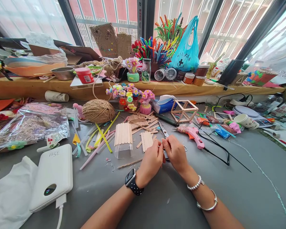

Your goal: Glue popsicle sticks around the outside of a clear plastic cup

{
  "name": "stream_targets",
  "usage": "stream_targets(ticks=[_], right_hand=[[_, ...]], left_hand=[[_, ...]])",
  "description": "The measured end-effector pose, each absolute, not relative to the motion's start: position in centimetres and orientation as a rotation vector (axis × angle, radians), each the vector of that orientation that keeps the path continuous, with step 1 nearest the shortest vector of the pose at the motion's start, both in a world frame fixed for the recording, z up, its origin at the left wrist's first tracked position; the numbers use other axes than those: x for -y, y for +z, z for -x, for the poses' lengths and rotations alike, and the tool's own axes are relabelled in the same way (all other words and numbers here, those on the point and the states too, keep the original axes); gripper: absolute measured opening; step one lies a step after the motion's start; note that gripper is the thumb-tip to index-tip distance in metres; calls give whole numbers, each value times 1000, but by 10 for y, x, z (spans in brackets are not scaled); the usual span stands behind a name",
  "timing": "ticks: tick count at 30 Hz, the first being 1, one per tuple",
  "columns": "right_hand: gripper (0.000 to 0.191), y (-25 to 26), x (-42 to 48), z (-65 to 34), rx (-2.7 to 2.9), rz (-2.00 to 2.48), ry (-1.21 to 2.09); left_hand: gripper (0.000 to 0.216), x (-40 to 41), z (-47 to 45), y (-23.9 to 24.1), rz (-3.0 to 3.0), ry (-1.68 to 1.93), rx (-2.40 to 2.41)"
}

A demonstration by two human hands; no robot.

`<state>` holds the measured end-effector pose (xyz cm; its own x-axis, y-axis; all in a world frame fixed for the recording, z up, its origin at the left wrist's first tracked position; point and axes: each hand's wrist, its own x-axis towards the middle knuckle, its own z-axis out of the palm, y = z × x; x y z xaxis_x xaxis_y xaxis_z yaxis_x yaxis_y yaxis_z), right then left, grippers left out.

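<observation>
My left hand [153,156] and my right hand [175,152] meet over the grey table, fingers pinched together at the tips. Whatever lies between the fingertips is too small or hidden to name. Scissors [163,129] lie just beyond, partly covered by my hands. Left of them is a small panel of craft sticks [147,142]. Another craft-stick panel [123,134] rests on a clear plastic piece [124,151]. A short brown twine piece [130,163] lies near my left hand. To the right lies a pink glue gun [191,135].
A twine ball [98,111], loose craft sticks [139,121] and a wooden stick frame [184,111] stand farther back. The glue gun's black cord [219,158] loops at right. At left lies a white power bank [53,175] with a cable. Jars and pipe cleaners [154,52] crowd the ledge.
</observation>
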<state>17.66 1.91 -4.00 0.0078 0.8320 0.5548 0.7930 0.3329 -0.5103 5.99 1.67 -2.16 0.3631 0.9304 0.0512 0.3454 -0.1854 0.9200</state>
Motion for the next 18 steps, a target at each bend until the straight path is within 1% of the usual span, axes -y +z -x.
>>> stream_targets(ticks=[7,12,18], right_hand=[[32,-40,-20,-176,1861,1573,-81],[29,-42,-20,-173,1760,1586,134],[30,-45,-22,-168,1642,1558,249]], left_hand=[[18,-17,-59,-23,-1919,755,-1262],[20,-16,-59,-27,-2035,708,-1327],[20,-17,-61,-33,-2052,726,-1255]])
